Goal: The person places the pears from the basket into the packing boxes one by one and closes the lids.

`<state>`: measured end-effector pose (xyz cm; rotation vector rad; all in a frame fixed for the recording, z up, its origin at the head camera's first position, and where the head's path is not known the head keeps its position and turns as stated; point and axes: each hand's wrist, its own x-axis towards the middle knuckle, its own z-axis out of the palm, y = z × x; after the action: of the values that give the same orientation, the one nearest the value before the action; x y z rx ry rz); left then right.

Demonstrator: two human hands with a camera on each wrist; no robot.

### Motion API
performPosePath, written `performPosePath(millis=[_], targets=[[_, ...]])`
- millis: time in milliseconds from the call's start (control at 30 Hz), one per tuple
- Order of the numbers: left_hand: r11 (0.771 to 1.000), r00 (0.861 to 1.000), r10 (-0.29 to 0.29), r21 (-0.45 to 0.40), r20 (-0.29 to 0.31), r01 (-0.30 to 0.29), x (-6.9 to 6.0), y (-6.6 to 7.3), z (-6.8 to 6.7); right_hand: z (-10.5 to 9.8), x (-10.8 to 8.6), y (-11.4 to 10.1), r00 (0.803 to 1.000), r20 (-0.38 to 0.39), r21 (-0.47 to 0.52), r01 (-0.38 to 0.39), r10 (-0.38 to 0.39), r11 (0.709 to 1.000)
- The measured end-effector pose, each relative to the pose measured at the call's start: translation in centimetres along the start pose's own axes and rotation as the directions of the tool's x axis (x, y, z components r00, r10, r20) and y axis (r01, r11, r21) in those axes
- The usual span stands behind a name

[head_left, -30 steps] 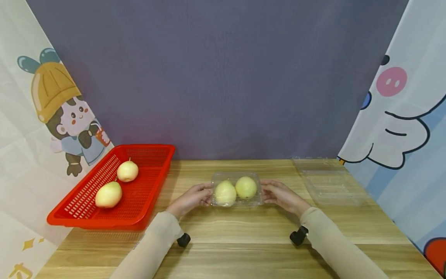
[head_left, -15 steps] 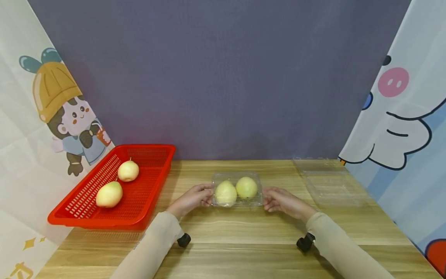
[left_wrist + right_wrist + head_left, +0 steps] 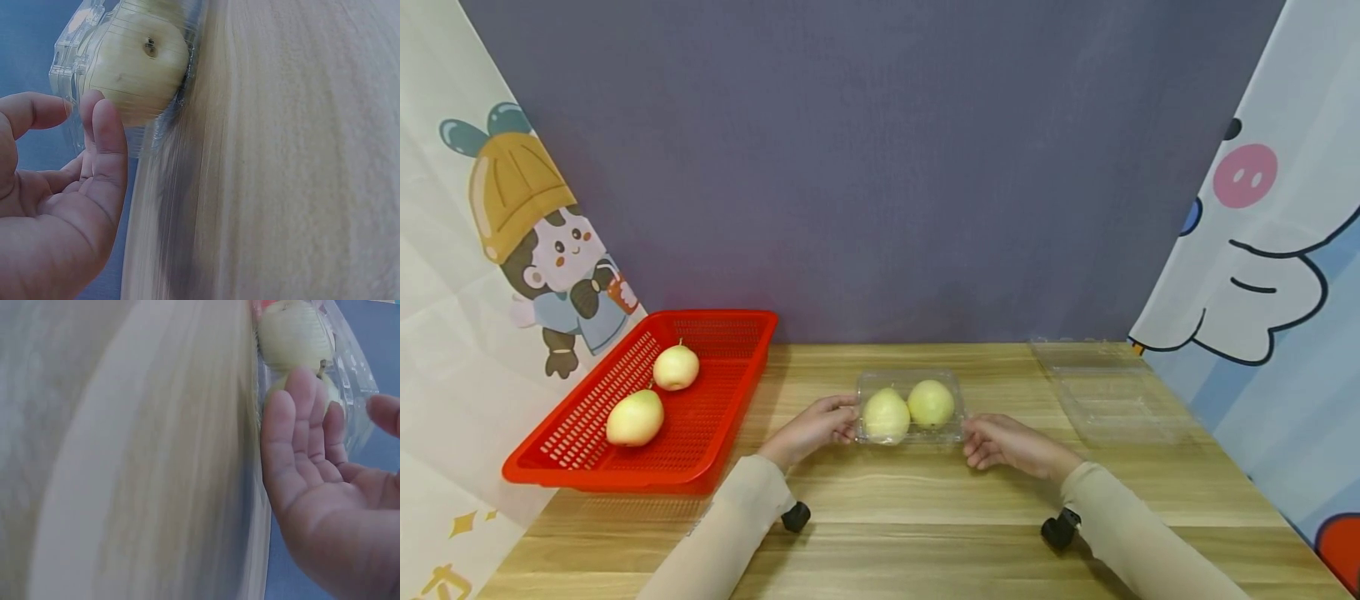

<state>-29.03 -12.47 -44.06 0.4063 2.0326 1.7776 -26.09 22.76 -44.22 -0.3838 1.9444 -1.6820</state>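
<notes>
A clear plastic clamshell box (image 3: 910,438) with two pale yellow pears (image 3: 886,415) inside sits on the table, its lid over the fruit. At its left end is my left hand (image 3: 814,429); in the left wrist view the thumb and fingers (image 3: 107,134) pinch the box's rim. My right hand (image 3: 1011,446) is beside the opposite end. In the right wrist view its fingers (image 3: 281,437) stretch along the box's end wall, and the thumb stands apart from them near the rim. Whether the right fingertips press the plastic is hard to tell.
A red perforated basket (image 3: 741,417) holding two more pears (image 3: 636,418) stands on the left. At the back right of the wooden table (image 3: 910,533) lies open clear plastic packaging (image 3: 1108,392). A grey panel (image 3: 880,167) rises behind the table.
My right hand has drawn back slightly from the box's right end and shifted down toward its lower corner. The left hand and the box have stayed in place.
</notes>
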Motion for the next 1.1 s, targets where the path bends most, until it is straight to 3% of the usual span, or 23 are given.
performPosePath(millis=[700, 1100], targets=[[0.999, 0.999, -0.030, 0.026, -0.027, 0.031, -0.7, 0.5, 0.5, 0.6, 0.1, 0.2, 1.000, 0.015, 0.002, 0.020, -0.020, 1.000], [0.997, 0.998, -0.065, 0.034, 0.001, 0.065, -1.7, 0.6, 0.8, 0.8, 0.2, 0.3, 1.000, -0.007, 0.002, -0.006, 0.006, 1.000]])
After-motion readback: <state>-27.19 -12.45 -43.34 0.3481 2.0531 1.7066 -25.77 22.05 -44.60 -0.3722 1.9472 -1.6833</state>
